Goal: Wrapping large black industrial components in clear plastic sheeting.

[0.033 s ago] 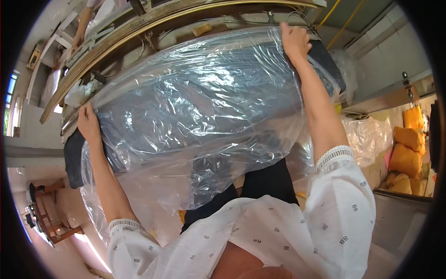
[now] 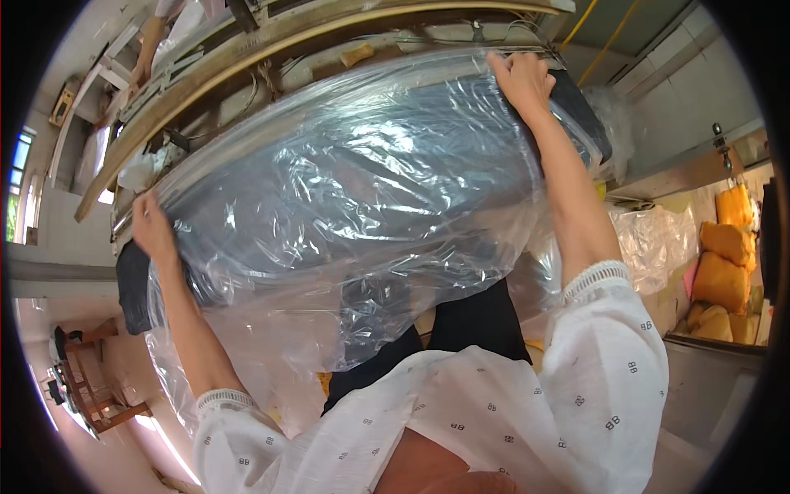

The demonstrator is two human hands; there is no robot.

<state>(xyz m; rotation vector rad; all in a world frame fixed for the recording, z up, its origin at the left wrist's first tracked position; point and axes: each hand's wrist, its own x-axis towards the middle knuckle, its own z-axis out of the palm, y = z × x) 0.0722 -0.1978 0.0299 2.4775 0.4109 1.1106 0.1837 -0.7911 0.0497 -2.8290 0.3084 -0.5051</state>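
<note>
A large clear plastic bag [image 2: 346, 206] wraps a long stack of dark grey fabric [image 2: 461, 132] that lies across the view in front of me. My left hand [image 2: 152, 226] grips the bag at the stack's left end, fingers curled over the plastic. At the far right end, my right hand [image 2: 520, 82] clutches the bag's upper edge. Loose plastic hangs down below the stack, over my dark trousers [image 2: 481, 325]. Both of my arms are stretched out, in white dotted sleeves.
A long wooden and metal bench edge [image 2: 271, 49] runs behind the stack. Another person's arm [image 2: 148, 45] reaches in at the top left. Yellow sacks [image 2: 724, 263] and a second clear bag [image 2: 658, 239] sit at the right. Wooden furniture [image 2: 90, 395] stands at the lower left.
</note>
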